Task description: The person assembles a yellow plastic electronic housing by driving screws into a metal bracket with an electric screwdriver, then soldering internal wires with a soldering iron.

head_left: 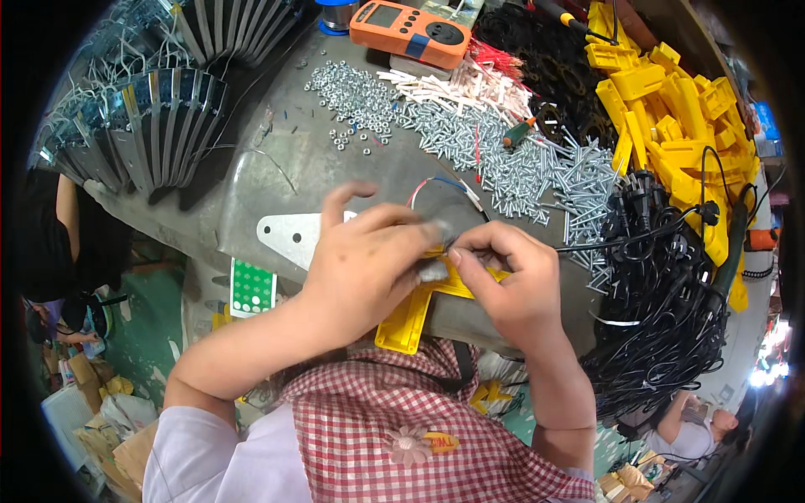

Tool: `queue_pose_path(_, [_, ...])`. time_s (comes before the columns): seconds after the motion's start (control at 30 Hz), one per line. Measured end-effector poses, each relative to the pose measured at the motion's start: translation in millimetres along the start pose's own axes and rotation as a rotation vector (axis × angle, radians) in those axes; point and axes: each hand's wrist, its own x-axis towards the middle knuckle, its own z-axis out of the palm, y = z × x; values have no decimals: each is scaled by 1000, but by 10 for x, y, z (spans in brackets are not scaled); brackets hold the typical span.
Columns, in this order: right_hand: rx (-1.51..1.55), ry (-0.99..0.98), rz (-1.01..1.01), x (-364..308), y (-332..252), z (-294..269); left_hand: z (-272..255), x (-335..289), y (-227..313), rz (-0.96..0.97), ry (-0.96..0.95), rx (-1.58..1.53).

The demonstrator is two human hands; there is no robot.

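Note:
A yellow plastic housing (403, 325) lies at the table's near edge, under both hands. My left hand (360, 272) is bent over it, its grey-covered fingertips closed at the housing; some fingers are smeared by motion. Beside it, my right hand (516, 281) pinches thumb against forefinger at the housing's upper part; what lies in the pinch is too small to make out. A black cord (620, 241) runs from the right behind my right hand. Thin red, white and blue wires (449, 182) stick up past the fingers. A pale metal plate with holes (285, 238) lies left of my left hand.
Nuts (352, 96), screws (503, 168) and white sleeves (461, 92) are heaped beyond the hands. An orange multimeter (408, 33) lies behind. Yellow housings (671, 117) and black cords (654, 318) pile up at right. Metal strips (142, 126) stand at left; green stickers (252, 285) lie near.

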Motion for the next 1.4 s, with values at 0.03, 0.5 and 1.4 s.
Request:
queue_pose_path(0.03, [-4,1,-3,18,5,-8,-12,-31,-9,65,-2,101])
queue_pose_path(0.5, [234,-201,278,644,220,-209,5,45,-75,-119,-25,-9])
queue_pose_path(1.4, [226,36,108,78,211,71,147,-38,-43,-12,121,-84])
